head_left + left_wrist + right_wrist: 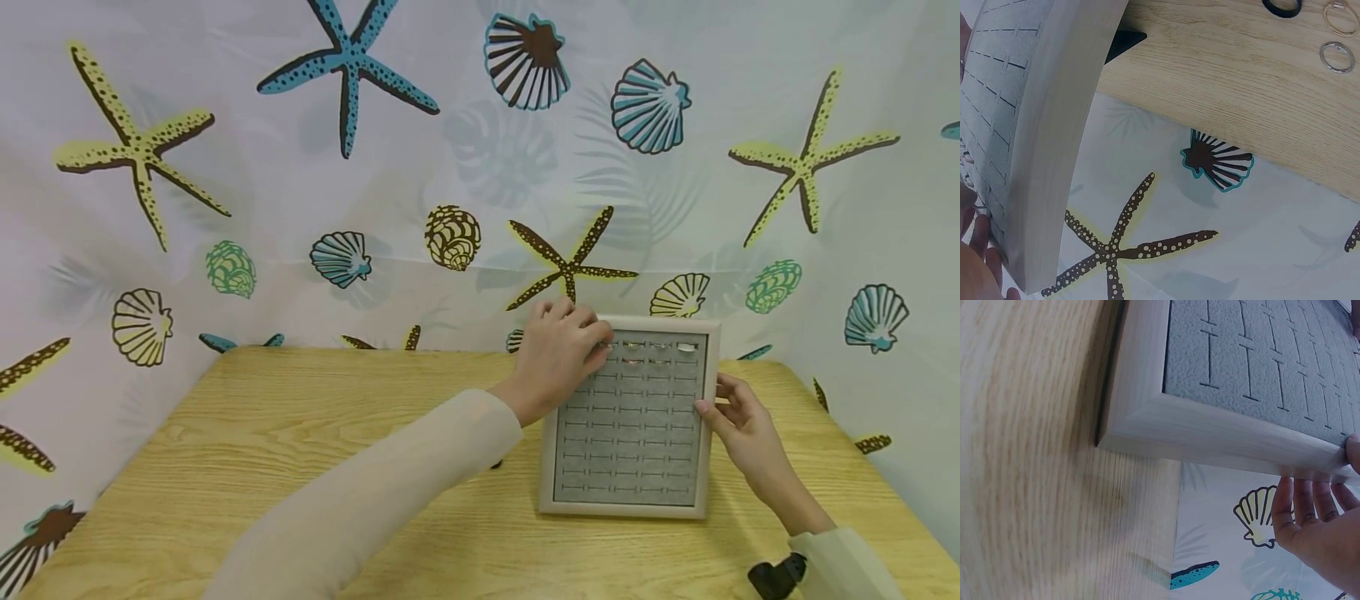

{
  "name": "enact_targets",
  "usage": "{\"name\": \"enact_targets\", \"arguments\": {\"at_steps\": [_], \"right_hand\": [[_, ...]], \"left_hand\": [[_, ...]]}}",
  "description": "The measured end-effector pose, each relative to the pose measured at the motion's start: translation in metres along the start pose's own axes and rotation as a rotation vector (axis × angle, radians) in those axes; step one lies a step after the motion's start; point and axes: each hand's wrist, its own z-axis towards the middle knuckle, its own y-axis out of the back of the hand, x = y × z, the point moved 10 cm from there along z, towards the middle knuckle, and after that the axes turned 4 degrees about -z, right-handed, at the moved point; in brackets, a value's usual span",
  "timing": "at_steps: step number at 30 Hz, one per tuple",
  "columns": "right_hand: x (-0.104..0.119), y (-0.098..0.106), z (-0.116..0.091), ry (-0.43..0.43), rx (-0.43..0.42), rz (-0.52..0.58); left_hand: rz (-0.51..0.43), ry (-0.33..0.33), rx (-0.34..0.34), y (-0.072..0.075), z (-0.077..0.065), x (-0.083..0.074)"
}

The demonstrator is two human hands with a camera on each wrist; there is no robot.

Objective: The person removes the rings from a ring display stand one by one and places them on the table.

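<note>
A ring display board (628,433) with a pale wooden frame and grey slotted foam stands upright on the table. Several rings (632,344) sit in its upper slots. My left hand (555,354) reaches over the upper left corner, fingers curled against the foam; they seem to pinch a ring, mostly hidden by the fingertips. My right hand (750,429) grips the frame's right side, thumb on the front edge and fingers behind, also seen in the right wrist view. In the left wrist view, a black ring (1282,7), a gold ring (1342,19) and a silver ring (1350,62) lie on the table.
The wooden table (300,433) extends left of the board. A black pointed support (1125,44) sticks out behind the frame. A curtain (405,183) printed with starfish and shells hangs behind the table. A black device (778,577) is at the right cuff.
</note>
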Motion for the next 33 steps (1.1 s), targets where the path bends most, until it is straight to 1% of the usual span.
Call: {"name": "enact_targets", "arguments": {"at_steps": [13, 22, 27, 33], "right_hand": [[-0.002, 0.000, 0.000, 0.000, 0.007, -0.003], [-0.001, 0.000, 0.001, 0.006, 0.010, 0.002], [-0.001, 0.000, 0.000, 0.002, 0.009, -0.009], [-0.001, 0.000, 0.000, -0.002, 0.007, -0.006]], "left_hand": [[-0.030, -0.014, -0.030, 0.005, -0.002, -0.002], [-0.055, -0.021, -0.027, 0.007, -0.004, -0.003], [-0.075, -0.024, -0.021, 0.011, -0.009, -0.001], [-0.111, -0.029, -0.005, 0.014, -0.018, 0.004]]}}
